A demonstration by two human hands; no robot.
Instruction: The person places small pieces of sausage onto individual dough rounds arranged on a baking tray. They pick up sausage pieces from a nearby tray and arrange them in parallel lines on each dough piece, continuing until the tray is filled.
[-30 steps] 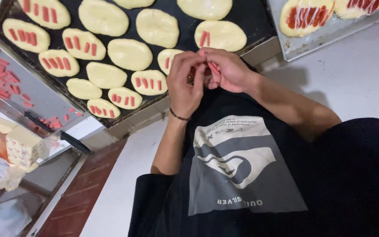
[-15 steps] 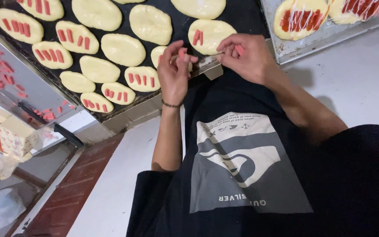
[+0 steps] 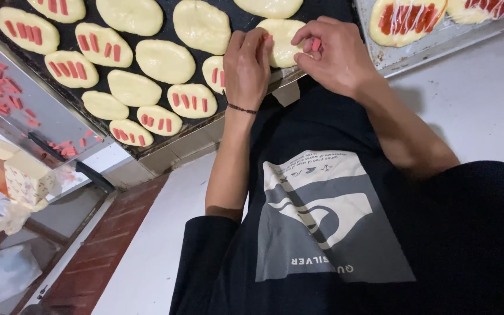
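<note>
A dark baking tray [image 3: 164,135] holds several pale oval dough pieces, some topped with red sausage strips [image 3: 186,100], some plain [image 3: 164,60]. My left hand [image 3: 247,67] rests fingers-down on the dough pieces at the tray's near edge, touching a strip-topped one [image 3: 214,72]. My right hand [image 3: 333,53] hovers over a plain dough piece [image 3: 282,39] and pinches small red sausage strips [image 3: 316,44] between thumb and fingers.
A second metal tray [image 3: 415,55] at the upper right carries finished pieces with red filling and white drizzle. At the left, a metal surface [image 3: 42,114] holds loose sausage strips, a black-handled knife [image 3: 71,162], and a pale block [image 3: 25,175] on plastic.
Both hands have moved up from my chest over the tray's near edge. The left hand now rests on the dough and the right holds strips above a plain piece.
</note>
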